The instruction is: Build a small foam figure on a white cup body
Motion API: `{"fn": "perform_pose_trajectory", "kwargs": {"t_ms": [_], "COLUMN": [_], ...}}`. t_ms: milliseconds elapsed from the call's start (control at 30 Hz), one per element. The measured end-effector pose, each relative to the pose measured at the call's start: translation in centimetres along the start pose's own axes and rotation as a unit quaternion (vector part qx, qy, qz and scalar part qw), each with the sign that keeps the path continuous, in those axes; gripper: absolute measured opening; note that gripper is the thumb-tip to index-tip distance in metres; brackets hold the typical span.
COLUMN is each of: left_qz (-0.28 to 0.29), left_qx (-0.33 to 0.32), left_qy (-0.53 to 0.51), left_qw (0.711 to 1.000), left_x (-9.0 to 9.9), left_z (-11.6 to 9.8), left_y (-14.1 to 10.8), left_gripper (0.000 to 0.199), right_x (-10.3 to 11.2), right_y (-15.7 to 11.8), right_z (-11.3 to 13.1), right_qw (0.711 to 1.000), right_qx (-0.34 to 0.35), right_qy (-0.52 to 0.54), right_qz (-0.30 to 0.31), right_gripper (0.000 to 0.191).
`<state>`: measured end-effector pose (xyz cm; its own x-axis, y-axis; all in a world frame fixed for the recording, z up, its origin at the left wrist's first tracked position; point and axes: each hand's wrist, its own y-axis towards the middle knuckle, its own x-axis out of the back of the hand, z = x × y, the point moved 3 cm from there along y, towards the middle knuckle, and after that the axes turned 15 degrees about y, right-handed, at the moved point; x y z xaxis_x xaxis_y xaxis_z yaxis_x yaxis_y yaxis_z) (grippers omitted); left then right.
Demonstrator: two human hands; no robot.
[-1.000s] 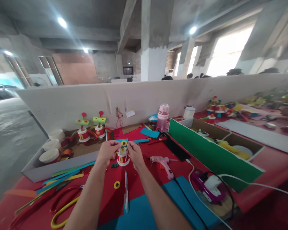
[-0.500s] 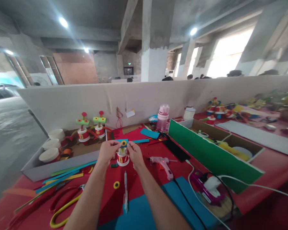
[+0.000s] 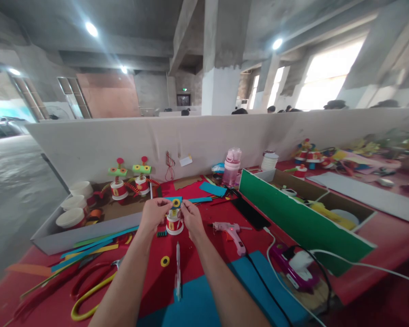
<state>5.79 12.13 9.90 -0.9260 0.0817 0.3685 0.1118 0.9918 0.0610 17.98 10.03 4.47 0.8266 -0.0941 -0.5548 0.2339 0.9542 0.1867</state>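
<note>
Both hands, left (image 3: 153, 214) and right (image 3: 192, 219), pinch the blue piece (image 3: 180, 199) with yellow disc (image 3: 176, 203) above a cup (image 3: 174, 225)

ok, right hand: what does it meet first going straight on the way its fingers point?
The blue paper piece bearing the yellow-and-black disc; the right hand's fingertips appear to be at its edge. Exact contact and depth are hard to judge.

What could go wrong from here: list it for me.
The yellow disc on the blue piece, between the left hand and right hand, could slip crooked. The pink glue gun, red light lit, may be hot enough to burn the right hand. The loose disc by the left forearm might get brushed away.
</note>
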Motion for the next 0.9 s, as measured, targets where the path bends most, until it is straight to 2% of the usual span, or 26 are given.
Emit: {"fn": "perform_pose_trajectory", "kwargs": {"t_ms": [367,700,800,900], "left_qz": [-0.011,-0.003,-0.011,-0.065], "left_qx": [-0.005,-0.021,-0.036,-0.052], "left_qy": [0.046,0.073,0.09,0.088], "left_qw": [0.999,0.997,0.995,0.993], "left_x": [-0.1,-0.4,0.3,2.3], "left_z": [-0.2,0.2,-0.4,-1.0], "left_y": [-0.1,0.0,-0.1,-0.3], "left_gripper": [0.014,0.015,0.018,0.022], "right_x": [-0.5,-0.5,-0.3,-0.2], "right_y": [-0.4,-0.1,-0.1,-0.2], "right_z": [0.7,0.6,0.5,0.6], "right_qw": [1.0,0.998,0.998,0.995], "right_qx": [-0.01,0.046,0.047,0.058], "right_qy": [0.017,-0.027,-0.037,-0.065], "right_qz": [-0.008,-0.025,-0.036,-0.046], "right_gripper": [0.031,0.026,0.025,0.026]}}
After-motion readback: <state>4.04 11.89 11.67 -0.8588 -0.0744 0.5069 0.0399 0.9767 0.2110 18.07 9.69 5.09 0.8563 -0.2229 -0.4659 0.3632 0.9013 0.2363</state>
